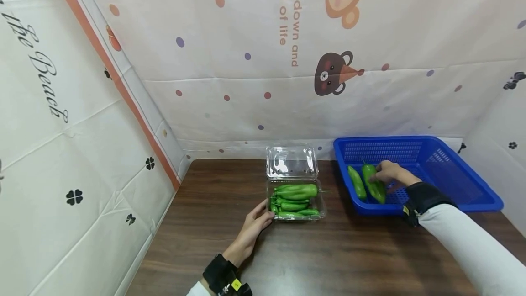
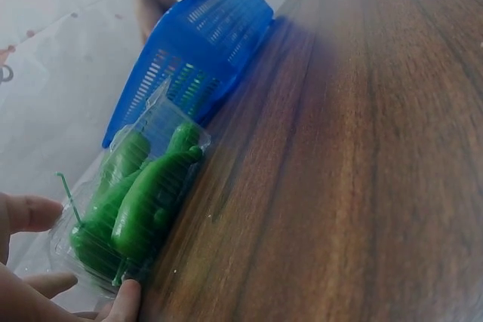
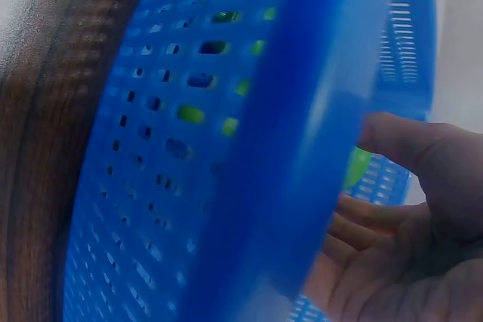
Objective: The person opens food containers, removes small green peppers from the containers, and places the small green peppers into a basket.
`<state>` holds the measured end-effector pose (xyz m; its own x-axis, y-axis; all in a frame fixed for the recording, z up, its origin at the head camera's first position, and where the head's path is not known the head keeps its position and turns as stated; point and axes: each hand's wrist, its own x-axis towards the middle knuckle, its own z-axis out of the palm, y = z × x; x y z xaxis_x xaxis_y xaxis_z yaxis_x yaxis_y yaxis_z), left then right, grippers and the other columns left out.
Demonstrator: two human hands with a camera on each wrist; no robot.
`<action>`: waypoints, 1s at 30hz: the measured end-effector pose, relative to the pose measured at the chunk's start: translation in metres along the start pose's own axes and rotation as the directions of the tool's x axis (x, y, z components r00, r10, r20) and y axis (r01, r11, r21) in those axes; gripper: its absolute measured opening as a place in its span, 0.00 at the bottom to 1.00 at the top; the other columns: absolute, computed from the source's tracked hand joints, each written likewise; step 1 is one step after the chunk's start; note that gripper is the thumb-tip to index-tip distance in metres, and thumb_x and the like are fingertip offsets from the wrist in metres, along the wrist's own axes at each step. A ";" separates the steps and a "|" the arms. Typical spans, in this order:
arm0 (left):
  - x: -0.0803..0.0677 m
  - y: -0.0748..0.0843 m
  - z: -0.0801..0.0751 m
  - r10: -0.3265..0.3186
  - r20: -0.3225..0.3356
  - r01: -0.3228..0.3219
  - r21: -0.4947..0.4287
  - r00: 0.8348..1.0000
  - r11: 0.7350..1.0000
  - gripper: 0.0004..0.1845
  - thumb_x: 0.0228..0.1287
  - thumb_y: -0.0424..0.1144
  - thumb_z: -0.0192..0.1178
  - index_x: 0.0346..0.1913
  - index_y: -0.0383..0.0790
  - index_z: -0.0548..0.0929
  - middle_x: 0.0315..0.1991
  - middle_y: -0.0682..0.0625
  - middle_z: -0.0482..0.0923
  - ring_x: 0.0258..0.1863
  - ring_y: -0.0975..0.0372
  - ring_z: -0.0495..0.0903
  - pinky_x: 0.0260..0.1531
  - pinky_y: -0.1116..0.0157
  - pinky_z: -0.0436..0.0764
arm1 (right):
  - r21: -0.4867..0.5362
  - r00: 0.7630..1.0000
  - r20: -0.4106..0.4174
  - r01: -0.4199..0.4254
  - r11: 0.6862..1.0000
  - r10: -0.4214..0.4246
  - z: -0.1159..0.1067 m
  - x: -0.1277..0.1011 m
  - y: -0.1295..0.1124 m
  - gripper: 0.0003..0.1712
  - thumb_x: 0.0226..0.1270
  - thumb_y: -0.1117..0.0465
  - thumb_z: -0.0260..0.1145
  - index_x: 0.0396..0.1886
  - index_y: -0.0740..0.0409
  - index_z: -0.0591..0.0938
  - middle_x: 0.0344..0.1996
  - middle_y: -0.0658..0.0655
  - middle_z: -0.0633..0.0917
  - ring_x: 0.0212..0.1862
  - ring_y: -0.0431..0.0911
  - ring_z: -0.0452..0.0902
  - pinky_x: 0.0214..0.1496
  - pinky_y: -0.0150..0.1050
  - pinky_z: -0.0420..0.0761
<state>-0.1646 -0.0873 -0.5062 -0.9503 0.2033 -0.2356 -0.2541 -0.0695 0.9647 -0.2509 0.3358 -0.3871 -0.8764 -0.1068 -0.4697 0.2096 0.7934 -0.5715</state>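
A clear plastic clamshell box (image 1: 297, 199) stands on the brown table with its lid (image 1: 291, 161) open, holding several green peppers (image 1: 296, 192). My left hand (image 1: 263, 216) holds its near left corner; in the left wrist view the box (image 2: 143, 194) sits between thumb and fingers (image 2: 127, 301). To the right is a blue basket (image 1: 452, 177) with two green peppers (image 1: 356, 182). My right hand (image 1: 380, 176) reaches in and grips the larger pepper (image 1: 376, 188). The right wrist view shows the basket wall (image 3: 226, 148) close up, the curled fingers (image 3: 377, 220) and a bit of green pepper (image 3: 355, 167).
The wooden table (image 1: 328, 255) is walled by printed white sheets at the back (image 1: 287, 81) and left (image 1: 82, 150). The basket fills the back right corner. Bare tabletop lies in front of the box and the basket.
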 end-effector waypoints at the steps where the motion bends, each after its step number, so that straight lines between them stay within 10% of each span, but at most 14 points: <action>1: 0.000 0.000 0.000 0.000 0.001 0.000 0.000 1.000 1.000 0.37 0.72 0.39 0.60 0.80 0.37 0.60 0.75 0.31 0.62 0.69 0.49 0.74 0.71 0.51 0.76 | 0.005 1.000 0.001 -0.006 1.000 0.006 0.001 0.000 0.000 0.41 0.73 0.61 0.62 0.67 0.91 0.57 0.54 0.86 0.73 0.53 0.71 0.80 0.47 0.54 0.91; 19: 0.002 -0.001 -0.002 -0.003 0.007 0.003 0.003 1.000 1.000 0.37 0.72 0.40 0.60 0.80 0.38 0.60 0.77 0.30 0.58 0.70 0.48 0.73 0.71 0.52 0.76 | -0.126 0.999 0.016 -0.040 0.991 0.043 0.017 0.014 0.013 0.20 0.72 0.65 0.62 0.50 0.81 0.73 0.37 0.71 0.80 0.41 0.60 0.83 0.38 0.50 0.92; 30: 0.001 0.001 -0.002 0.006 0.011 -0.006 0.011 1.000 1.000 0.37 0.72 0.40 0.61 0.80 0.37 0.60 0.76 0.31 0.61 0.67 0.51 0.76 0.71 0.52 0.76 | -0.122 0.995 0.091 -0.018 0.992 0.029 0.007 0.006 -0.001 0.30 0.77 0.63 0.58 0.63 0.87 0.67 0.44 0.77 0.83 0.43 0.61 0.86 0.42 0.51 0.92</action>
<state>-0.1663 -0.0894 -0.5061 -0.9498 0.2138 -0.2283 -0.2460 -0.0597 0.9674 -0.2539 0.3305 -0.3940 -0.8268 -0.1377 -0.5454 0.1705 0.8626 -0.4763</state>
